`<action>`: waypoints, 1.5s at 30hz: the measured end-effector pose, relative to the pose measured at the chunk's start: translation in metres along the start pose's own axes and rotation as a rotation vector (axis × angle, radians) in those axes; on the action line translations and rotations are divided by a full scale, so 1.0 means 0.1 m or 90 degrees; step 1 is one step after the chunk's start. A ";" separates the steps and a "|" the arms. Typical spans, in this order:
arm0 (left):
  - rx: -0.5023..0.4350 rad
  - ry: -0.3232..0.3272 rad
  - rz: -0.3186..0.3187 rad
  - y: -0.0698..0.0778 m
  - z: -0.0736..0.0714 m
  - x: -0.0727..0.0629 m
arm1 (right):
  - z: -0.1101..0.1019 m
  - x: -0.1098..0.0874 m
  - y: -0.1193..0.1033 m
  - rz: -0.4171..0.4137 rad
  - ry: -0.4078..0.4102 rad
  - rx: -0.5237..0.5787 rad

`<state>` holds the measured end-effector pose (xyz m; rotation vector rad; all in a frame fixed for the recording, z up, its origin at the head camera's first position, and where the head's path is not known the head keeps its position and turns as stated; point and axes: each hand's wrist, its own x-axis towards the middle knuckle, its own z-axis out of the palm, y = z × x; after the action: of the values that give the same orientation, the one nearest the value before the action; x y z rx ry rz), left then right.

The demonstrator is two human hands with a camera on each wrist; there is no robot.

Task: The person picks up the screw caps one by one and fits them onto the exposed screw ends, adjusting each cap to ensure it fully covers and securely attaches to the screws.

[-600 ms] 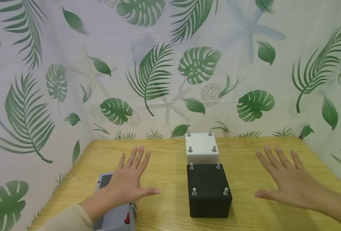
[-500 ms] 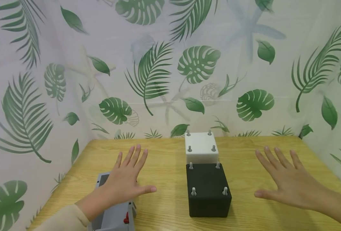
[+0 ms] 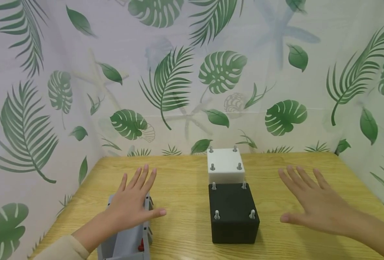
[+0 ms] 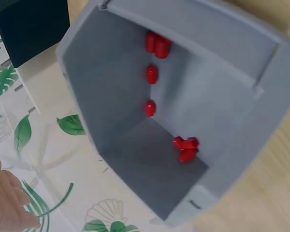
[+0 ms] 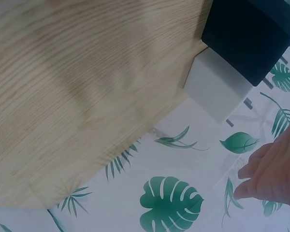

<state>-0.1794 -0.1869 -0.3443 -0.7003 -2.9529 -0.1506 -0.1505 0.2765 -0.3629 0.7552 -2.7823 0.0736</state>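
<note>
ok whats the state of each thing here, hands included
left hand: fingers spread, holding nothing
right hand: fingers spread, holding nothing
grey bin: uncovered, not full
red pieces: loose inside the grey bin
black block: four bolts standing upright
white block: four bolts standing upright

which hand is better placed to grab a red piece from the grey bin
Probably the left hand: it is empty and in front of the grey bin in the head view, red pieces inside. The right hand is beyond the black box.
</note>
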 end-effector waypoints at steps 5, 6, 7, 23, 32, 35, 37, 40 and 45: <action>-0.023 -0.005 -0.010 -0.04 0.02 -0.07 | 0.04 0.04 -0.05 -0.072 0.048 -0.022; -0.028 -0.005 -0.012 -0.05 0.02 -0.09 | 0.04 0.05 -0.06 -0.081 0.054 -0.021; -0.030 -0.004 -0.014 -0.06 0.02 -0.10 | 0.04 0.06 -0.07 -0.089 0.057 -0.020; -0.101 0.010 -0.050 -0.21 0.11 -0.26 | 0.08 0.30 -0.22 -0.215 0.116 0.043; -0.204 -0.073 -0.085 -0.33 0.14 -0.31 | 0.12 0.38 -0.30 -0.247 0.074 0.084; -0.228 -0.100 -0.103 -0.34 0.14 -0.31 | 0.13 0.42 -0.31 -0.284 0.076 0.086; -0.234 -0.114 -0.114 -0.35 0.14 -0.30 | 0.13 0.44 -0.33 -0.299 0.075 0.085; -0.271 -0.140 -0.125 -0.37 0.13 -0.29 | 0.15 0.47 -0.35 -0.315 0.075 0.083; -0.391 -0.192 -0.131 -0.44 0.11 -0.30 | 0.19 0.51 -0.40 -0.317 0.063 0.087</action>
<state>-0.1731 -0.2384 -0.3616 -0.4974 -3.2678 -1.0922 -0.1770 0.2154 -0.3685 1.4102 -2.4347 0.2000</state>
